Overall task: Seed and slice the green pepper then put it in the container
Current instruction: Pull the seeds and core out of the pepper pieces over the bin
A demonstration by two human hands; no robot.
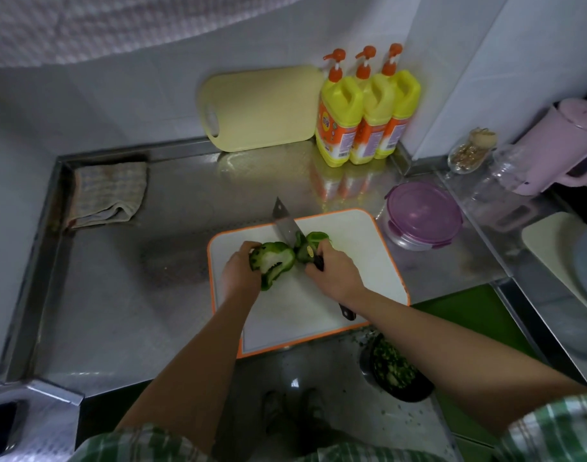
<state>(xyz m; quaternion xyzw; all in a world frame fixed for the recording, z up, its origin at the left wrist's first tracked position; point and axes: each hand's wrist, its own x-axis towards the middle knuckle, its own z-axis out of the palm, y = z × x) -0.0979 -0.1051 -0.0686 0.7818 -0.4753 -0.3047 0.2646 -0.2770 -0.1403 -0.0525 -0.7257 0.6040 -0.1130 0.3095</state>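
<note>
Plaid sleeves, knife, green pepper, steel counter, tiled wall

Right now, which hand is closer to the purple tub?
Right. The right hand grips the knife nearer the purple tub; the left hand holds the pepper farther away.

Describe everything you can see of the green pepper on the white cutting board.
The green pepper is glossy, dark green and cut open into two pieces, showing pale flesh inside. Both lie on the white, orange-edged cutting board. The left hand grips the larger left piece; the smaller piece sits by the right hand, which holds the knife. The blade stands between the pieces.
</note>
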